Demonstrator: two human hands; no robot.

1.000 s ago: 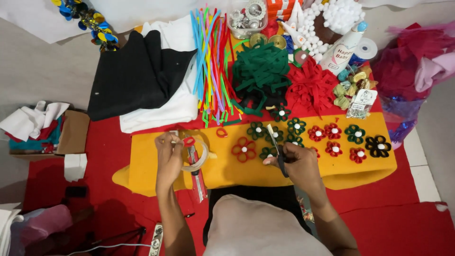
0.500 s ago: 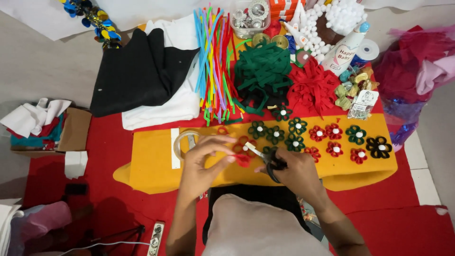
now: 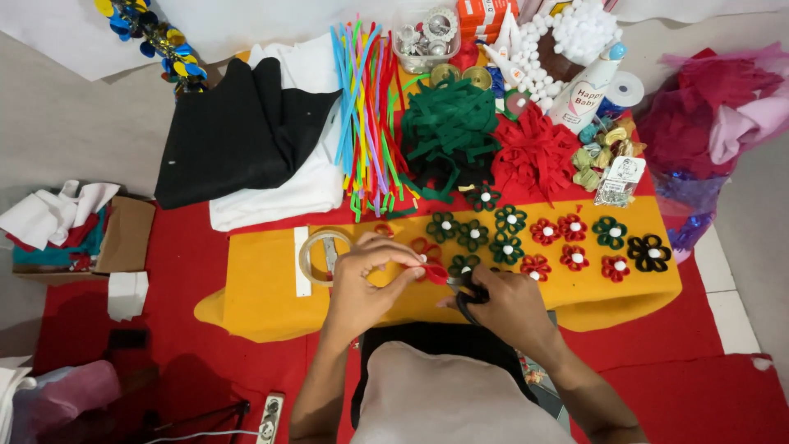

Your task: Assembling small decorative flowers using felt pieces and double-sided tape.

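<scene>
My left hand [image 3: 370, 275] pinches a small red felt strip [image 3: 433, 272] over the yellow felt sheet [image 3: 263, 288]. My right hand [image 3: 508, 302] grips black-handled scissors [image 3: 467, 294] right beside that strip, blades touching or nearly touching it. A roll of clear tape [image 3: 322, 253] lies just left of my left hand. Finished felt flowers in green, red and black [image 3: 575, 238] sit in rows on the yellow sheet to the right.
Behind the yellow sheet lie black and white fabric [image 3: 246, 140], colourful pipe cleaners [image 3: 366, 107], green felt strips [image 3: 450, 123], red felt strips [image 3: 534, 152], a glue bottle [image 3: 583, 82] and white pompoms [image 3: 567, 37]. A cardboard box [image 3: 123, 234] with scraps sits left.
My left hand put the tape roll down and moved right. It now holds a red felt strip, and my right hand brought the scissors in to meet it.
</scene>
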